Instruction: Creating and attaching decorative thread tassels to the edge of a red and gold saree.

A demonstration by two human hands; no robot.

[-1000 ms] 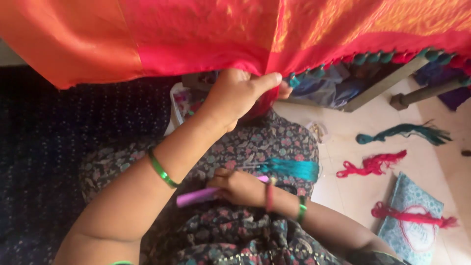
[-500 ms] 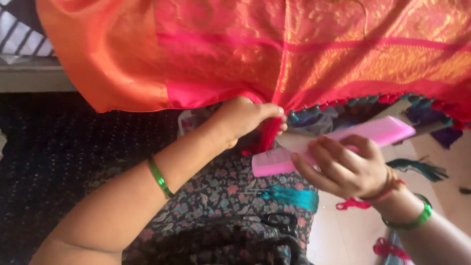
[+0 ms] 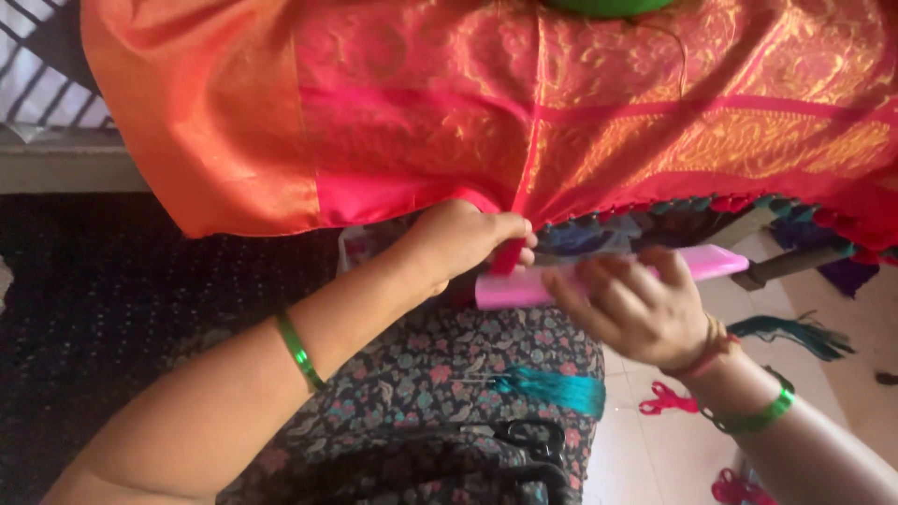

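Pink comb (image 3: 524,286) in right hand (image 3: 631,309), beside left hand (image 3: 463,240).

Two hands are at work — the left hand (image 3: 463,241) and the right hand (image 3: 629,307). One pink comb (image 3: 599,278) and one orange-and-pink silk sari (image 3: 524,112) are in view. Two green bangles show, one on the left wrist (image 3: 299,352) and one on the right (image 3: 753,417). One teal tassel (image 3: 552,387) lies on the lap, another teal tassel (image 3: 790,333) on the floor — plus two red thread bundles (image 3: 669,400) and one pair of black scissors (image 3: 528,438).
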